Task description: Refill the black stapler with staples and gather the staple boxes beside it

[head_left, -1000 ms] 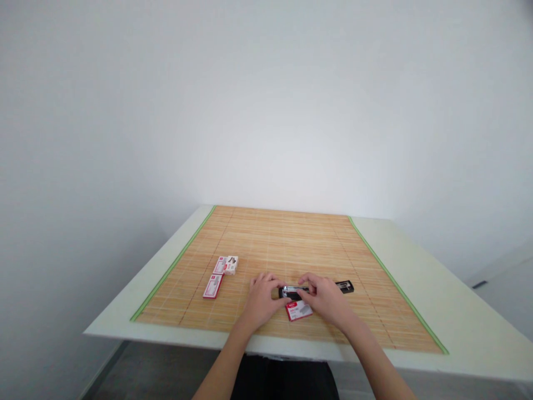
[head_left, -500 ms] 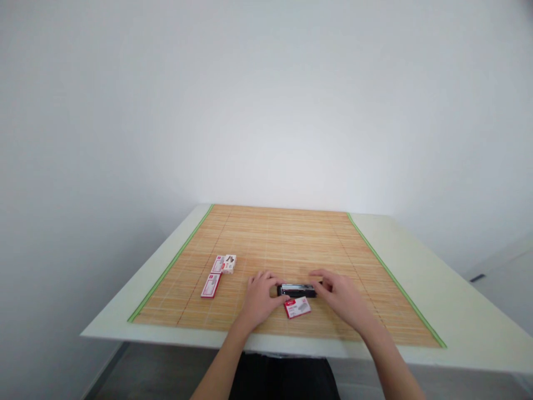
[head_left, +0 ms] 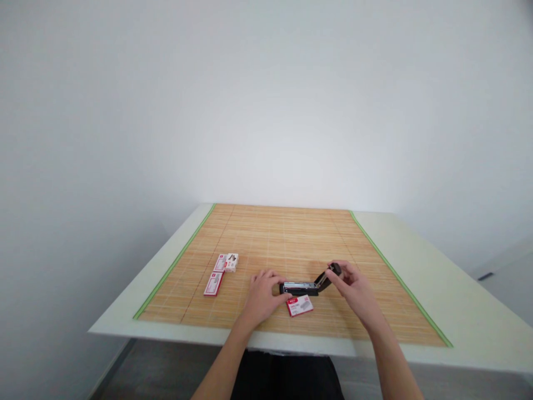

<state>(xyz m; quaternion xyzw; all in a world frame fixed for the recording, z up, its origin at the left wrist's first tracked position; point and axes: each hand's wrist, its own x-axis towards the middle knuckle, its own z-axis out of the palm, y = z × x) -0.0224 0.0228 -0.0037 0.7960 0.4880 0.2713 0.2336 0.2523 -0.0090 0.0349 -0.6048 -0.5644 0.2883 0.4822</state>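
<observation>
1. Your left hand (head_left: 261, 293) rested on the bamboo mat (head_left: 291, 233) near its front edge, fingers curled against the left end of the black stapler (head_left: 300, 287) and pinning its base flat.

2. Your right hand (head_left: 353, 288) pinched the stapler's top arm (head_left: 328, 275) between thumb and fingertips; that arm stood tilted up and away from the base, hinged at the right end, with the metal channel showing.

3. The stapler lay lengthwise, parallel to the mat's front edge and about midway along it. A red-and-white staple box (head_left: 300, 305) lay just in front of it, between your hands, close to the stapler; whether it touched, you could not tell from this view.

4. Two more staple boxes sat well apart toward the mat's left edge: one flat (head_left: 213, 284), and behind it a second box (head_left: 227, 262) that looked to be open, though too small to be sure.

5. What could have gone wrong, as a judgement: the top arm is likely sprung, so a loose pinch could have let it snap down onto the left fingers beside the channel.

6. If the left hand had eased off, the base could have slid or lifted on the slatted mat as the arm was pulled.

7. The near box sat close enough that a wrist sweep could have knocked it toward the table (head_left: 458, 311) edge.
</observation>
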